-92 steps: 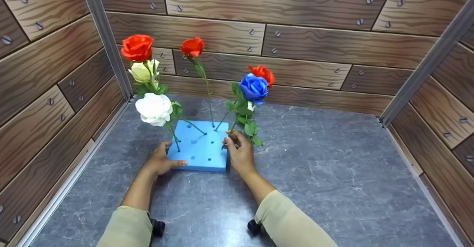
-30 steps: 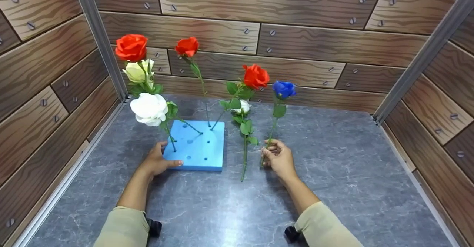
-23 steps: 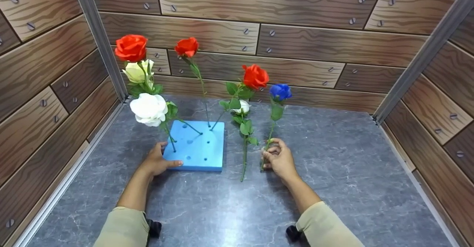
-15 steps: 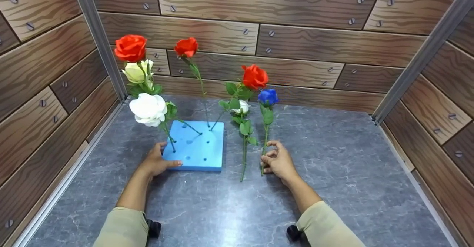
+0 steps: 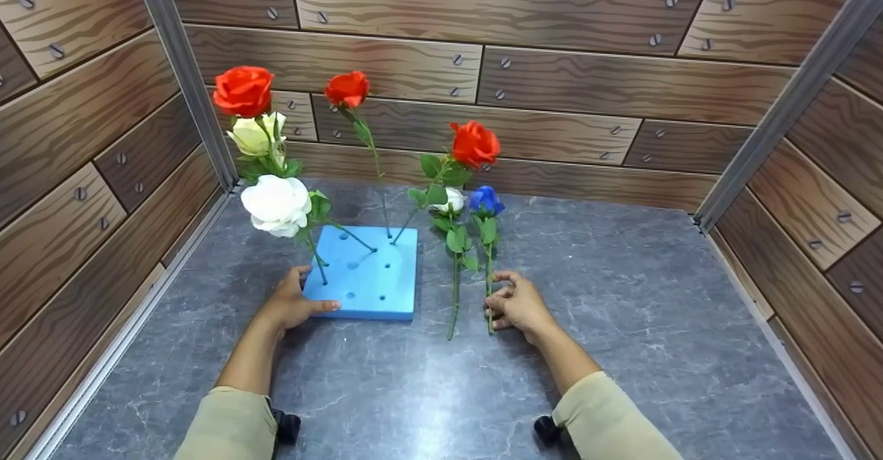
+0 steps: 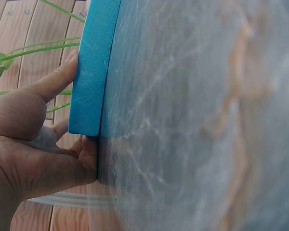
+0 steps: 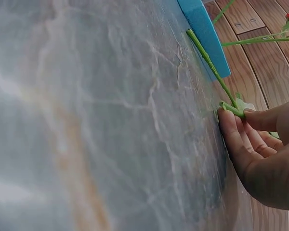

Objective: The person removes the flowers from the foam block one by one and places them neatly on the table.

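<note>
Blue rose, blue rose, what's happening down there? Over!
Right hand pinching blue rose. Left hand gripping blue block. White rose lying between blue rose and blue block.

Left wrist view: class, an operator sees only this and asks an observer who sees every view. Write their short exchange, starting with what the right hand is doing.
Operator: What is the right hand doing?
Observer: Pinching the blue rose by its stem.
Operator: Does another flower lie near it?
Observer: Yes, a small white rose lies on the table, between the blue rose and the block.
</note>
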Motion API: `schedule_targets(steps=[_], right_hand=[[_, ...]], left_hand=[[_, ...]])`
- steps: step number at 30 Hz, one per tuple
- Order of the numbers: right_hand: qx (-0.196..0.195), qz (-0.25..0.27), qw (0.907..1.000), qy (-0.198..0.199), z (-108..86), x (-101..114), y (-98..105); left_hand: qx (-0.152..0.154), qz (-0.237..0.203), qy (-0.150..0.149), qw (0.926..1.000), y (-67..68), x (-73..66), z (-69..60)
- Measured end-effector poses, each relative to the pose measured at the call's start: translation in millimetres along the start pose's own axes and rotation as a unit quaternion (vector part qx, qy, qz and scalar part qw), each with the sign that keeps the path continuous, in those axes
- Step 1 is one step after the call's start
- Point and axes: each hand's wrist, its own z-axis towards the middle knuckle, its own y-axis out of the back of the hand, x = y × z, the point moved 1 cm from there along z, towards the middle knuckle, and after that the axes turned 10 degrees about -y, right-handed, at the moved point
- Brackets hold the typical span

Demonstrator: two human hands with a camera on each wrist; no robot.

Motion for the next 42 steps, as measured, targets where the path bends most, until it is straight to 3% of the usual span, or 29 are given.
schedule_targets(steps=[12, 42], right_hand=[[0.0, -0.022, 0.9991, -0.037, -0.2, 6.5, -1.7], [-0.01, -0.049, 0.998, -0.039, 8.1, 6.2, -8.2]], left_hand=[[-0.002, 0.005, 0.003, 1.0, 0.1, 0.3, -0.2], [-0.002, 0.008, 0.009, 0.9999, 0.6, 0.8, -0.6]])
